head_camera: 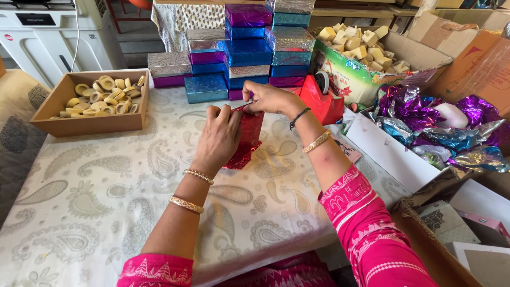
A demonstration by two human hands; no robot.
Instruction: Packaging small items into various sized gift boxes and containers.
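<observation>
My left hand (219,137) and my right hand (268,98) both grip a small box wrapped in shiny red foil (247,139), held upright just above the paisley tablecloth (95,196). The left hand covers the box's left side; the right hand's fingers pinch the foil at its top edge. Just beyond the hands rises a stack of wrapped boxes (248,50) in blue, purple, silver and teal foil. A red tape dispenser (322,99) stands right of my right hand.
A wooden tray of tape rolls (101,99) sits at the left. A cardboard box of pale blocks (361,53) stands at the back right. A box of crumpled foil sheets (441,133) lies to the right, more cartons nearer me.
</observation>
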